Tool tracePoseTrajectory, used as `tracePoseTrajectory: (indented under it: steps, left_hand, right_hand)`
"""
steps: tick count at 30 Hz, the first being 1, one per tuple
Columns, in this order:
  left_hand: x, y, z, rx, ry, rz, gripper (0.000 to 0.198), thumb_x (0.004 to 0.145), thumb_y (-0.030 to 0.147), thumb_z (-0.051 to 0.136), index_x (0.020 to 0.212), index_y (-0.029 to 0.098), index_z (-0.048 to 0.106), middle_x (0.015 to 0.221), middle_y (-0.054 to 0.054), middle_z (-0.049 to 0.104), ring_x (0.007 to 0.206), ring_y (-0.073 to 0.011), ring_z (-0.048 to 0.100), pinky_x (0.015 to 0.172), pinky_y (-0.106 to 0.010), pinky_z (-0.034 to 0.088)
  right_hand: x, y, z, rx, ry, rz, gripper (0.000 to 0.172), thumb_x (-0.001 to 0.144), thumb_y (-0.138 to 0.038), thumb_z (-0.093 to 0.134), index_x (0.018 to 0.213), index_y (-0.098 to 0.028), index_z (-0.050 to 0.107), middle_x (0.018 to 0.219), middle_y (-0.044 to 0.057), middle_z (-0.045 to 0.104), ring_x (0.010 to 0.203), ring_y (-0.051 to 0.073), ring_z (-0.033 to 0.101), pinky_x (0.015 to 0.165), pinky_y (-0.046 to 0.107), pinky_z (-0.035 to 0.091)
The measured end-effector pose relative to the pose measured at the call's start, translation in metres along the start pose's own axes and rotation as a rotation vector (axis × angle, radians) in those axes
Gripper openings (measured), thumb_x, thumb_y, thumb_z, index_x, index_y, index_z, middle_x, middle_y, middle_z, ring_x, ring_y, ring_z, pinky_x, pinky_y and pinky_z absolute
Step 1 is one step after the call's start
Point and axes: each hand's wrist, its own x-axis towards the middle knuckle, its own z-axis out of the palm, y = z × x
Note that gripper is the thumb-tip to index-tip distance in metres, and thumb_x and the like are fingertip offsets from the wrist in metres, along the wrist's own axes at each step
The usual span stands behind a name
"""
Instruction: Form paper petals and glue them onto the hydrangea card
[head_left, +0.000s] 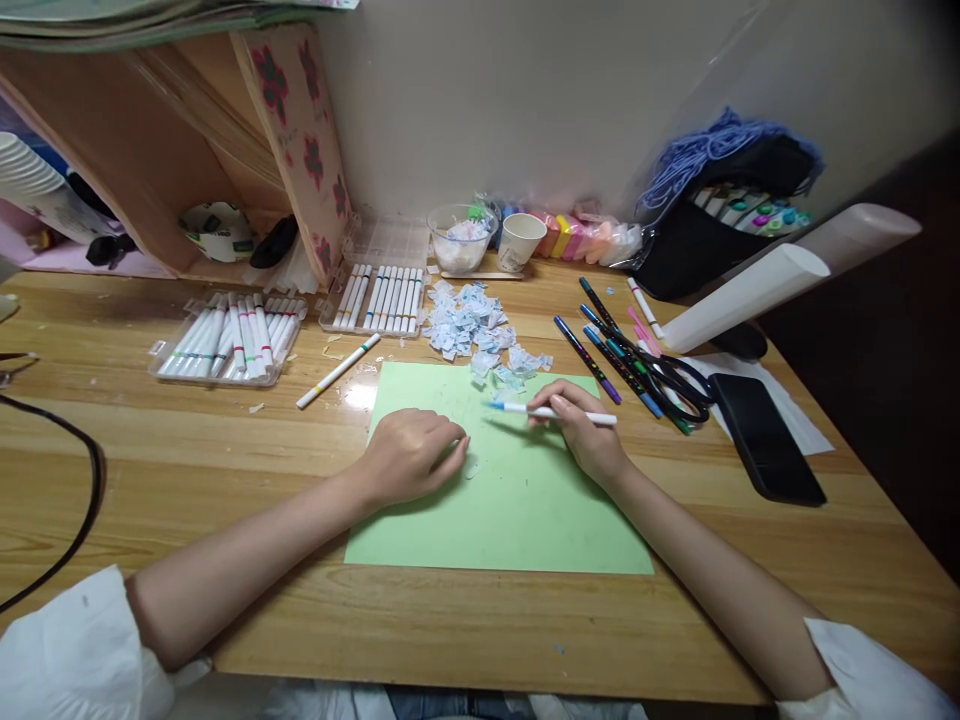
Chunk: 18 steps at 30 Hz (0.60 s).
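Note:
A sheet of light green paper [517, 525] lies flat on the wooden table under both hands. My left hand [412, 455] rests palm down on its left part with the fingers curled in; anything inside them is hidden. A small pale scrap [472, 468] lies by its fingertips. My right hand [581, 425] holds a slim white marker [517, 408] above the paper's right part, its blue end pointing left. Beyond the paper's top edge is a loose heap of torn blue-and-white paper scraps [466, 318], a few of them reaching onto the sheet.
To the left are two clear cases of white markers [225, 340] [382, 298] and a loose marker [339, 371]. A plastic bowl [462, 240] and paper cup [521, 242] stand behind. Dark pens [586, 358], black-handled scissors [679, 388] and a phone [766, 440] lie right.

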Motion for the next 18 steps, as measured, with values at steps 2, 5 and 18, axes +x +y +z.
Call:
tracePoseTrajectory:
  steps: [2,5,18]
  left_hand:
    - [0.001,0.001,-0.002,-0.059,-0.104,0.031,0.017,0.087,0.030,0.049,0.085,0.017,0.060,0.069,-0.001,0.063,0.062,-0.0140,0.053,0.058,-0.027,0.034]
    - [0.004,0.000,-0.002,-0.107,-0.210,-0.040,0.021,0.085,0.036,0.053,0.091,0.017,0.057,0.077,-0.003,0.063,0.070,-0.0164,0.054,0.062,-0.028,0.037]
    - [0.005,-0.001,-0.004,-0.184,-0.074,-0.198,0.014,0.085,0.030,0.050,0.081,0.017,0.053,0.064,0.001,0.051,0.060,-0.0131,0.046,0.056,-0.025,0.033]
  right_hand:
    - [-0.001,0.000,-0.001,0.089,-0.026,0.016,0.033,0.090,-0.038,0.046,0.072,-0.018,0.065,0.062,0.001,0.059,0.056,0.013,0.056,0.055,0.025,0.042]
    - [-0.002,0.000,-0.002,0.164,-0.029,0.049,0.039,0.090,-0.041,0.045,0.066,-0.017,0.065,0.058,0.001,0.058,0.048,0.011,0.053,0.049,0.024,0.039]
    - [-0.003,-0.013,0.003,-0.194,-0.254,0.138,0.035,0.091,-0.042,0.046,0.077,-0.017,0.066,0.065,0.003,0.067,0.064,0.014,0.058,0.063,0.026,0.044]
